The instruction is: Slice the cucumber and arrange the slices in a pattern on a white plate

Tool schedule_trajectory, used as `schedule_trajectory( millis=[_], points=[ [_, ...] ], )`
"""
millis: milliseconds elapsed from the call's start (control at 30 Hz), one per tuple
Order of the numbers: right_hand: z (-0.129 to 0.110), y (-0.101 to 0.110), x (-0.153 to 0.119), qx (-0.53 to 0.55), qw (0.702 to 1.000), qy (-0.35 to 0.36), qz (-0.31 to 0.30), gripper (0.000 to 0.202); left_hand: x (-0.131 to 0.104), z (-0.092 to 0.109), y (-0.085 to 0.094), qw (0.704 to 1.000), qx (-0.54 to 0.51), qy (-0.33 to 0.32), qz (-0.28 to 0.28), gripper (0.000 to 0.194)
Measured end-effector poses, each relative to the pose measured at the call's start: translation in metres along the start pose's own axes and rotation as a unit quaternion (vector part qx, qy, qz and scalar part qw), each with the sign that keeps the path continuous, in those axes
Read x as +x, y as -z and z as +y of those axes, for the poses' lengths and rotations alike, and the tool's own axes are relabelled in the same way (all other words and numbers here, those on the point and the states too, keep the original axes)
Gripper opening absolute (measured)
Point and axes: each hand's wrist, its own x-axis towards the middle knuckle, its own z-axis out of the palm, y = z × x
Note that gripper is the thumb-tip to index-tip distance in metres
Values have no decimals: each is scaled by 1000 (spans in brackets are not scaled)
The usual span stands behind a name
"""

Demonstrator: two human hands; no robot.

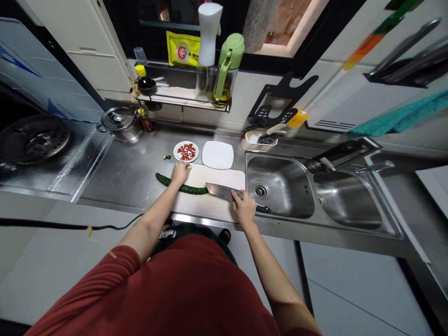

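Note:
A long dark green cucumber (194, 190) lies across the white cutting board (224, 176), its left end reaching past the board's edge. Above it, my left hand (181, 173) is closed on a small cucumber end piece (189, 166), near the plate of red pieces. My right hand (244, 206) grips a kitchen knife (220, 191) with a wide blade and black handle. The blade's tip is by the right end of the cucumber; I cannot tell if they touch.
Behind the board stand a round plate (176, 155) of chopped red pieces and a white square plate (217, 155). Small cucumber scraps (167, 157) lie to the left. A double sink (280, 186) is on the right, a lidded pot (121, 125) at the back left.

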Motion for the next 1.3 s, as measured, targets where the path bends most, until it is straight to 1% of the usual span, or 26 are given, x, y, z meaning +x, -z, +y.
schedule_trajectory(
  millis=[200, 333, 467, 633, 800, 900, 1000, 1133, 1300],
  points=[
    [-1, 0, -1, 4, 1000, -4, -7, 41, 0, 2, 2, 1000, 7, 12, -11, 26],
    [0, -1, -2, 11, 1000, -16, 0, 44, 0, 3, 3, 1000, 6, 13, -8, 27],
    [-1, 0, -1, 19, 999, -26, 12, 43, 0, 3, 2, 1000, 9, 16, -5, 25],
    [-1, 0, -1, 20, 999, -27, 10, 42, -1, 4, 1, 1000, 10, 15, -8, 24],
    [-1, -2, -2, 27, 999, -34, 16, 40, -1, 6, 5, 1000, -10, 27, -4, 24],
    [-2, -2, -3, 40, 997, -65, 21, 40, -2, 7, 10, 999, -27, 42, 6, 26],
    [-4, -1, -3, 58, 991, -115, 21, 38, -7, 8, 16, 998, -35, 48, 36, 31],
    [-6, 0, -1, 116, 977, -180, 2, 34, -21, 9, 21, 996, -44, 27, 71, 29],
    [-9, 5, 6, 213, 953, -215, -3, 40, -44, 9, 23, 993, -72, -5, 95, 25]
  ],
)
